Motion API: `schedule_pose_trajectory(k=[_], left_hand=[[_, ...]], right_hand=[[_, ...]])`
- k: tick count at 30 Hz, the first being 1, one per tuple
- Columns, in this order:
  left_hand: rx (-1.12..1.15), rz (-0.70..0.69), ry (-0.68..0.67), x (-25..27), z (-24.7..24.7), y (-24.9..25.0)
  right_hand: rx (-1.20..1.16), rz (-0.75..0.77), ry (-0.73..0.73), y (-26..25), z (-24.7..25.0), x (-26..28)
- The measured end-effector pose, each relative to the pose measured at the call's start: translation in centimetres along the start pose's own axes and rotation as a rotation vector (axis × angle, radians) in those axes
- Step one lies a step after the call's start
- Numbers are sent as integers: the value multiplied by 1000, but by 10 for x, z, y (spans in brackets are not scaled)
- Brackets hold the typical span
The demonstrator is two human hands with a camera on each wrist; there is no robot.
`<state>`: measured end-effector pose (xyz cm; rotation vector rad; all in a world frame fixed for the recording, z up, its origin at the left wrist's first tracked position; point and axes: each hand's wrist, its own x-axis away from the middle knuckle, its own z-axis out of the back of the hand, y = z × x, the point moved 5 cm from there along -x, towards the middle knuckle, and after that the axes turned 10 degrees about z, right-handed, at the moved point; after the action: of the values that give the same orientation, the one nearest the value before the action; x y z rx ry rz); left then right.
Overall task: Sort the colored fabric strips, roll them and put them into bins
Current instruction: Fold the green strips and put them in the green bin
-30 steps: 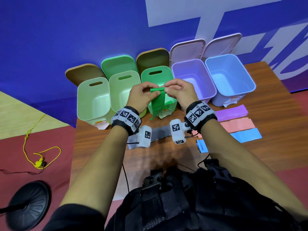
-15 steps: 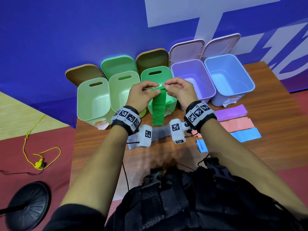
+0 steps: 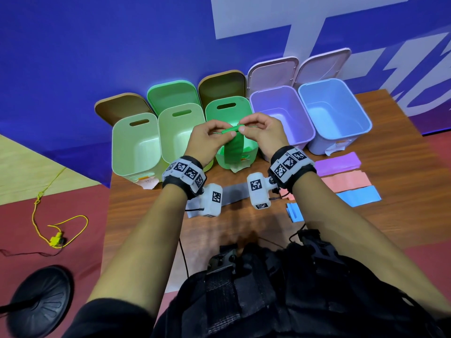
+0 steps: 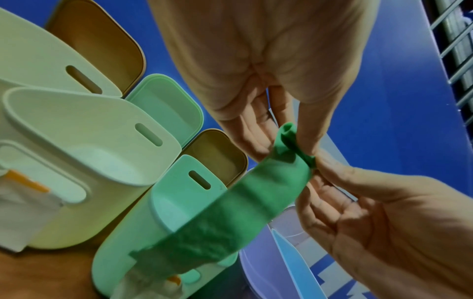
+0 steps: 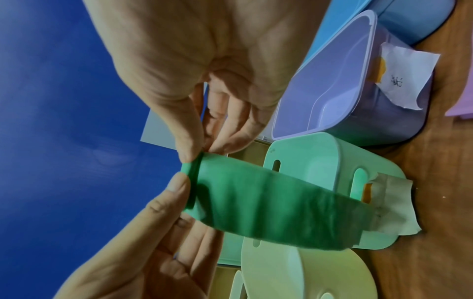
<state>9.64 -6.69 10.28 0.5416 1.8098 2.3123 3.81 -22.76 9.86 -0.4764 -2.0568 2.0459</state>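
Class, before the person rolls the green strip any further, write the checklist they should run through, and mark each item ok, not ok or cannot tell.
1. Both hands hold the rolled end: left hand and right hand each pinch one end of the roll on the green strip. Ok.
2. Roll started: a thin roll shows at the top of the strip. Ok.
3. Roll even across its width: cannot tell.
4. Tail free: the unrolled part hangs loose in front of the green bin. Ok.
5. Matching bin open: the green bin's lid stands up behind it. Ok.
6. Other strips out of the way: purple strip, pink strip and blue strip lie flat on the table. Ok.
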Motion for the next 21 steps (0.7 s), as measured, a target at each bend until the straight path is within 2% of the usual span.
schedule_pose_trajectory(k=[12, 16, 21], left_hand=[[13, -15, -37, 3, -1, 11], [53, 20, -33, 2, -1, 7], [-1, -24, -9, 1, -1, 11]], right_hand=[[-85, -48, -49, -2, -6, 4], [-69, -44, -32, -3, -4, 3], [-100, -54, -32, -3, -5, 6]])
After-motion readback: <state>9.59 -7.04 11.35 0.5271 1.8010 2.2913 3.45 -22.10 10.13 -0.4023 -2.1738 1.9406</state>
